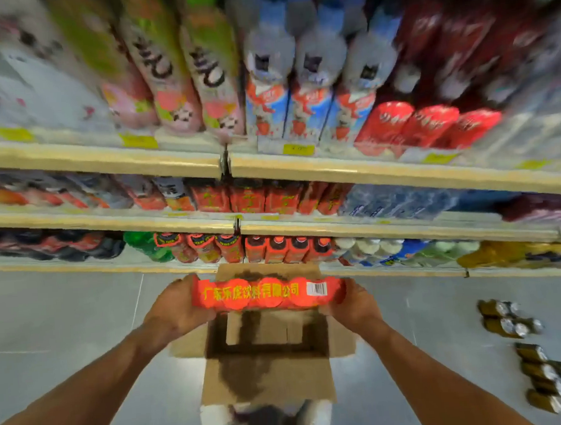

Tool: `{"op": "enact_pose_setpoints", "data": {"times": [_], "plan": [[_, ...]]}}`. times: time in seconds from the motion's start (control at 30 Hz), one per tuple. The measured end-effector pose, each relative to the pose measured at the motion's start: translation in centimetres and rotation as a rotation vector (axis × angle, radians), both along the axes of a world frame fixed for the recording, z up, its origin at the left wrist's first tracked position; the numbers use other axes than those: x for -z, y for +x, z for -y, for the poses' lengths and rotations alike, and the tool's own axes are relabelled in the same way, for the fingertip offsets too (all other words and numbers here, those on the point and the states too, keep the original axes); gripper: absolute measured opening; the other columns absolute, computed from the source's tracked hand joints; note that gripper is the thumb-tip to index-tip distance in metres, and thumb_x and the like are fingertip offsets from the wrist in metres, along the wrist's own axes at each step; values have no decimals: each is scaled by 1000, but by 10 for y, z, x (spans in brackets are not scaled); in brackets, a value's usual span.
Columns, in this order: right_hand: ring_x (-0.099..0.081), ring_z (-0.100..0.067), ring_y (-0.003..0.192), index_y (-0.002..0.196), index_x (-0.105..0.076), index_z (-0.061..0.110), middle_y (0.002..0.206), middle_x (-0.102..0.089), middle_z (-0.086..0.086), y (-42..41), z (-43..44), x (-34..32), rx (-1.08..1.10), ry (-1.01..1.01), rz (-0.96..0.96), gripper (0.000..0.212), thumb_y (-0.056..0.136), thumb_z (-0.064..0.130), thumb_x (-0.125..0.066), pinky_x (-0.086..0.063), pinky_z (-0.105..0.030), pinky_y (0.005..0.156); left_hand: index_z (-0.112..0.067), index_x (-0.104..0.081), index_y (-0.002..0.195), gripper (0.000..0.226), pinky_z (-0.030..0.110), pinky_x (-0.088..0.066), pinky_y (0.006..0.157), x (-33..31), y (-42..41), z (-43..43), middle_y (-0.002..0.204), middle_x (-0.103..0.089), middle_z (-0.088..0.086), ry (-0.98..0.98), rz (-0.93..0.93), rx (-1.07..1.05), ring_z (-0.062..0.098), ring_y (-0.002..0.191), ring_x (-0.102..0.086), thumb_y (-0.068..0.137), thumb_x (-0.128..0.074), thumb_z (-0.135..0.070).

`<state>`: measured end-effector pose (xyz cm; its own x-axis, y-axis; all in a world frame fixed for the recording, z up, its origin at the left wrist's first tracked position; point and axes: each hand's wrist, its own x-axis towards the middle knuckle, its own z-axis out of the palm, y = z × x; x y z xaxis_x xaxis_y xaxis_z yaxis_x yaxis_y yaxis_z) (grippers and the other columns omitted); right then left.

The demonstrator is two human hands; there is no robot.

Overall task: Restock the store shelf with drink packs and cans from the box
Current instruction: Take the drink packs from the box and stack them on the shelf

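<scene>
A red shrink-wrapped drink pack [264,293] with yellow lettering and a barcode is held level above the open cardboard box [269,374]. My left hand [175,309] grips its left end and my right hand [352,301] grips its right end. The box stands on the floor below, its flaps spread and a cardboard insert showing inside. Behind it, the lowest shelf [372,231] carries similar red packs [288,248] and red-capped bottles [202,246].
Shelves of cartons, bottles and cans fill the upper view, blurred. On the grey floor at right lie several brown cans or bottles in two groups [505,318] [545,376]. My white shoes [269,420] show under the box.
</scene>
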<state>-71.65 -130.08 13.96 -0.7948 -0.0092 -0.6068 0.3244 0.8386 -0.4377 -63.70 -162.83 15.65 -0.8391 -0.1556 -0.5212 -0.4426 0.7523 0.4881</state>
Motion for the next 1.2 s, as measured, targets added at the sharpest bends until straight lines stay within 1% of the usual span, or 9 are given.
{"op": "enact_pose_setpoints", "data": {"times": [0.1, 0.2, 0.37, 0.5, 0.6, 0.67, 0.77, 0.9, 1.2], "plan": [[-68, -20, 102, 120, -59, 25, 105, -71, 4, 3, -1, -81, 30, -124, -89, 54, 72, 34, -85, -53, -34, 87, -44, -52, 85, 54, 20, -50, 72, -77, 9, 11, 75, -63, -19, 158, -140, -93, 18, 83, -67, 47, -89, -54], [-63, -14, 91, 117, -59, 27, 95, -64, 9, 13, -2, -167, 62, -197, -145, 58, 68, 27, -91, -45, -25, 75, -31, -62, 99, 53, 34, -56, 72, -151, 20, 22, 89, -70, -9, 195, -253, -136, 11, 81, -67, 53, -82, -48], [-72, -13, 79, 110, -65, 28, 90, -74, 10, 24, 1, -278, 94, -360, -327, 51, 67, 27, -91, -50, -20, 58, -26, -63, 108, 52, 23, -51, 67, -260, 40, 33, 101, -62, -2, 239, -433, -223, 12, 88, -64, 64, -89, -27], [-68, -4, 88, 106, -64, 33, 95, -72, 16, 20, 18, -355, 98, -529, -470, 44, 71, 25, -90, -54, -19, 72, -48, -64, 103, 46, 29, -50, 86, -322, 43, 45, 111, -65, -13, 317, -612, -298, -4, 97, -61, 68, -89, -31], [-67, -1, 83, 99, -71, 30, 89, -74, 14, 13, 32, -397, 92, -572, -554, 32, 72, 30, -89, -52, -21, 70, -55, -60, 100, 46, 31, -50, 84, -362, 36, 56, 111, -66, -17, 308, -755, -320, 0, 101, -60, 61, -85, -56], [-70, -4, 80, 92, -73, 34, 83, -76, 12, 8, 39, -419, 85, -606, -610, 26, 72, 30, -89, -57, -30, 74, -57, -54, 106, 52, 35, -49, 89, -384, 33, 62, 114, -65, -19, 301, -809, -305, 5, 106, -60, 62, -83, -59], [-68, 1, 82, 93, -72, 36, 89, -74, 15, 4, 45, -446, 104, -662, -667, 28, 72, 26, -88, -54, -17, 67, -62, -44, 114, 61, 40, -47, 98, -405, 29, 68, 123, -59, -18, 318, -835, -270, 8, 114, -54, 70, -84, -49], [-69, -4, 86, 100, -74, 30, 93, -74, 13, -3, 42, -467, 126, -672, -743, 32, 71, 31, -89, -59, -25, 65, -45, -48, 135, 88, 45, -48, 101, -424, 20, 75, 128, -61, -19, 329, -889, -242, 5, 120, -56, 58, -74, -77], [-73, -10, 86, 109, -74, 32, 95, -77, 9, -31, -6, -485, 186, -691, -821, 47, 66, 42, -90, -64, -39, 70, -35, -60, 123, 80, 46, -53, 93, -450, -29, 36, 111, -71, -16, 356, -938, -229, 8, 104, -66, 54, -84, -66]]}}
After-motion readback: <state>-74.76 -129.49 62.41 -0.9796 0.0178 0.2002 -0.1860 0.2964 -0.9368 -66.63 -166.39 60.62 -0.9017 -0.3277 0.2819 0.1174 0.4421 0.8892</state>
